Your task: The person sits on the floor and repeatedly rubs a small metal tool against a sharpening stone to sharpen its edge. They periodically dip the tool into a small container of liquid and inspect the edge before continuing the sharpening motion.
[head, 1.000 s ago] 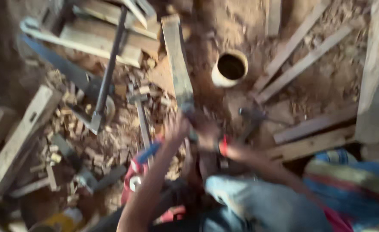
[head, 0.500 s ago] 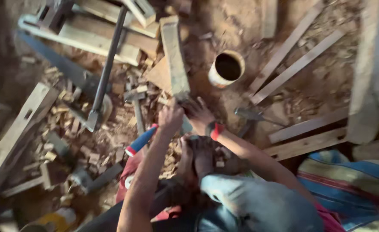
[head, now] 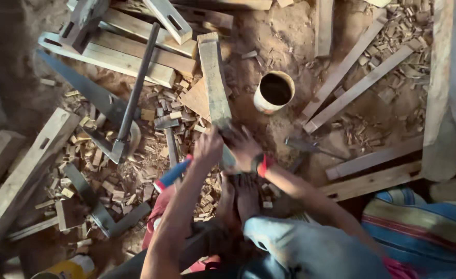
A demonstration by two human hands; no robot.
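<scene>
A long worn wooden plank (head: 213, 77) lies on the dirt, running away from me. Both my hands meet at its near end. My left hand (head: 208, 148) is closed against the plank's left edge. My right hand (head: 243, 150), with a red band on its wrist, grips the end from the right. A tool with a blue and red handle (head: 173, 174) slants under my left wrist; I cannot tell whether that hand holds it. My bare feet (head: 238, 199) sit just below the hands.
A round open can (head: 274, 92) stands right of the plank. A handsaw (head: 96, 95) and a long-handled dark tool (head: 134, 95) lie at the left among wood chips (head: 135, 175). Mortised timbers (head: 26, 175) and thin battens (head: 357, 88) ring the spot. Striped cloth (head: 424, 227) lies bottom right.
My hands have come closer together on the plank's near end. The view has steadied and sharpened, and the blue-handled tool stays by my left wrist.
</scene>
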